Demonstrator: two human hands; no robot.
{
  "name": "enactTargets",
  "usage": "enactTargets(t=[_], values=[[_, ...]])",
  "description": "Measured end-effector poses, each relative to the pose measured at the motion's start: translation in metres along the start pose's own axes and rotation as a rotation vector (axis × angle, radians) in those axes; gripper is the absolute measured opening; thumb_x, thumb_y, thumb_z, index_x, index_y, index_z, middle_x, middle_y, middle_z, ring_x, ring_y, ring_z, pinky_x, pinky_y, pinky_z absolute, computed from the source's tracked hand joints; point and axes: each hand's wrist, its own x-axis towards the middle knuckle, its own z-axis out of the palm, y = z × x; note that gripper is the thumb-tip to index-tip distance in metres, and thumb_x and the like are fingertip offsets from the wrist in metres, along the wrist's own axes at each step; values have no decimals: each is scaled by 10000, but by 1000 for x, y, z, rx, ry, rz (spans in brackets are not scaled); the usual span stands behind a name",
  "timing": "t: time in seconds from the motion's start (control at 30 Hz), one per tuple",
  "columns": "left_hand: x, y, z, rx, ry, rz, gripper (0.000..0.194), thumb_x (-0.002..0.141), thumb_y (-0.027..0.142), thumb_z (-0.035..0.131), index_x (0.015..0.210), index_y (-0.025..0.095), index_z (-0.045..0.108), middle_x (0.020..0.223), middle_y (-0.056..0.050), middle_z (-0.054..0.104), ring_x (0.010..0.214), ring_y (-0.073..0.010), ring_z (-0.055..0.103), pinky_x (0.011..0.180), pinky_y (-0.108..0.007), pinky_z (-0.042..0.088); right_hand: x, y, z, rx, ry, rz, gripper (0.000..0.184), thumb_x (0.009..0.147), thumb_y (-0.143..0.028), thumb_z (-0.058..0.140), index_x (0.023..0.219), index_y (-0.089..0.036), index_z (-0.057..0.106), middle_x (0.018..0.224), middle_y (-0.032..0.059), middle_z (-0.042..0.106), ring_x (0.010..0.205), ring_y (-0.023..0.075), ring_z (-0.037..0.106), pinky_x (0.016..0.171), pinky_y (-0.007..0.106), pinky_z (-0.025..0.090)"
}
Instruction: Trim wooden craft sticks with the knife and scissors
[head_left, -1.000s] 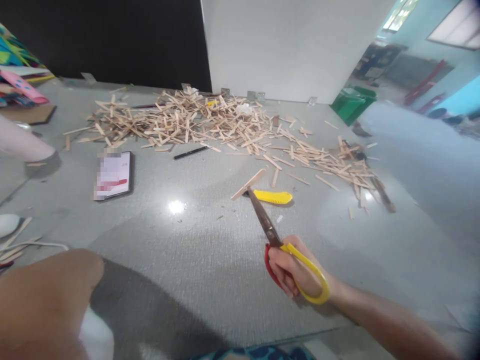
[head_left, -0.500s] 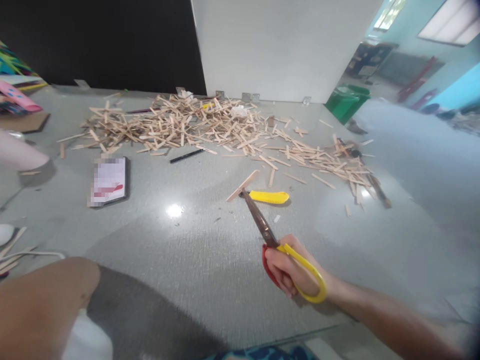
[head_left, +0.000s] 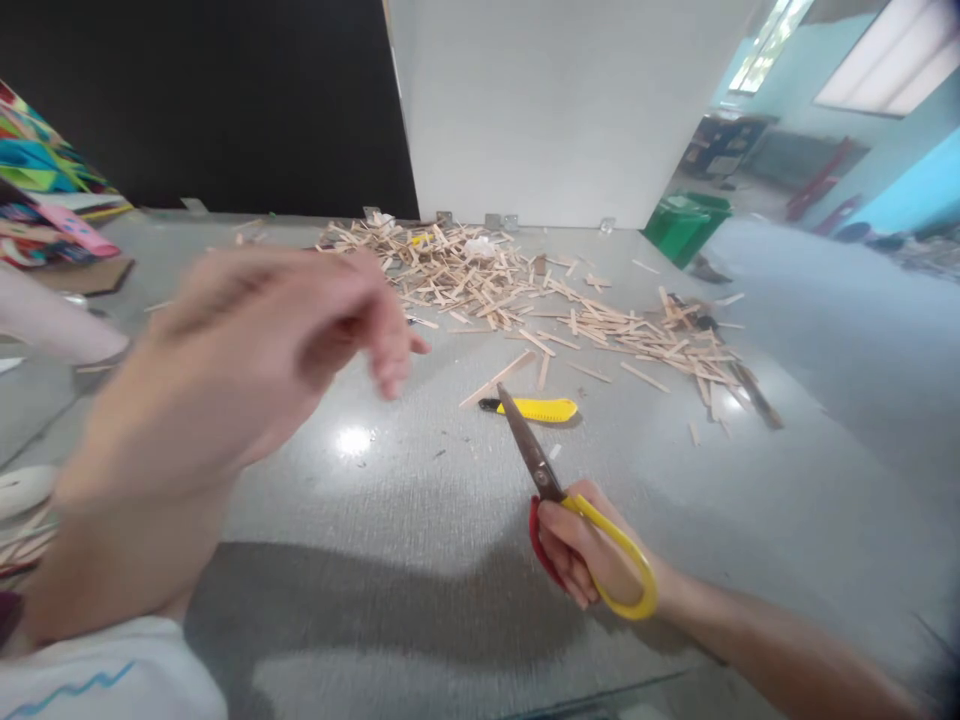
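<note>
My right hand (head_left: 589, 555) is closed round the yellow and red handles of a pair of scissors (head_left: 536, 462), low at the right. The blades are together and point up and left. Their tip sits just short of a loose wooden stick (head_left: 499, 378) lying on the grey surface, and over the dark end of a yellow utility knife (head_left: 541, 409). My left hand (head_left: 255, 360) is raised in front of the camera at the left, blurred by motion. Its fingers hang loosely apart with nothing in them.
A long pile of wooden sticks (head_left: 487, 280) stretches across the far side of the grey surface (head_left: 420, 520). A green bin (head_left: 686, 225) stands at the back right. Another person's arm (head_left: 52, 325) reaches in at the left, below colourful items (head_left: 45, 190).
My left hand has risen from the lower left into the middle of the view, hiding the phone and pen. The scissors' tip has dropped below the loose stick, which now lies on the surface.
</note>
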Motion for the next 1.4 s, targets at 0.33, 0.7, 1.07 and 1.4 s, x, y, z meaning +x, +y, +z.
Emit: enactTargets(t=[0.33, 0.7, 1.07, 1.4], values=[[9, -16, 32, 102, -724, -202, 260, 1115, 316, 547, 1306, 225, 698, 981, -34, 835, 791, -176, 796, 627, -236, 546, -1, 1, 1, -16, -14, -20, 667, 978, -595, 592, 422, -257, 443, 316, -34, 397, 267, 77, 363, 318, 200, 289], [6, -14, 35, -29, -633, -305, 147, 1092, 236, 553, 961, 211, 614, 835, 3, 797, 702, -146, 807, 477, -157, 561, 3, 23, -2, 92, -9, -122, 722, 971, -801, 598, 529, -235, 526, 354, -50, 424, 291, 93, 405, 342, 208, 345], [4, -10, 39, 70, -646, -208, 158, 1065, 158, 591, 912, 197, 606, 744, 48, 800, 532, -70, 681, 486, -149, 449, 2, 13, -4, 32, -63, -79, 687, 955, -772, 591, 529, -233, 553, 365, -37, 453, 298, 88, 384, 375, 224, 431], [3, -11, 39, 116, -639, -179, 143, 1064, 151, 591, 939, 194, 646, 767, 45, 807, 589, -84, 721, 544, -170, 479, 2, 5, -1, 19, -34, -32, 586, 921, -610, 574, 464, -246, 527, 350, -36, 446, 283, 89, 388, 358, 220, 409]])
